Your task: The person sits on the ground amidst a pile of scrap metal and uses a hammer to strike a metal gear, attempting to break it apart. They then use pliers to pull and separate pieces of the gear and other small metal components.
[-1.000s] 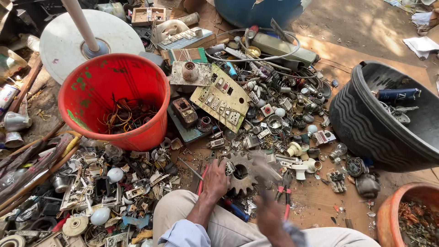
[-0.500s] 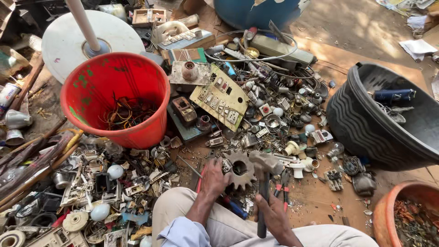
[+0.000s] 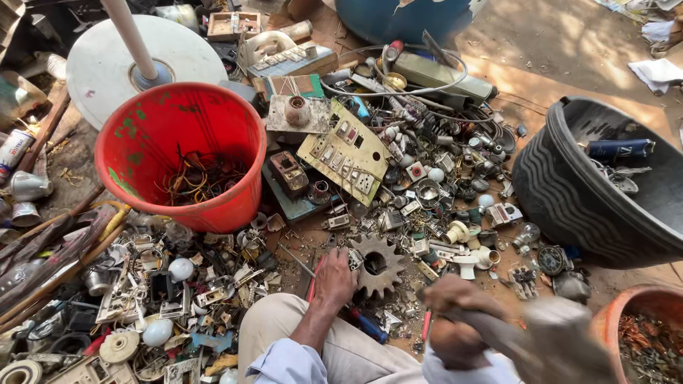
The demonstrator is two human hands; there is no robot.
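Observation:
My left hand rests on the ground and grips the left edge of a rusty toothed gear wheel, holding it flat. My right hand is closed around the handle of a hammer, which is raised toward the camera at the lower right and blurred by motion. The hammer head is well clear of the gear. My knees in beige trousers fill the bottom middle.
A red bucket with wire scraps stands at the left, a black tub at the right, an orange bowl at the lower right. Switch plates, sockets, bulbs and metal scrap cover the ground. A white fan base lies behind the bucket.
The hammer was down on the gear half a second ago; now my right hand has swung it up and to the right. The left hand keeps holding the gear.

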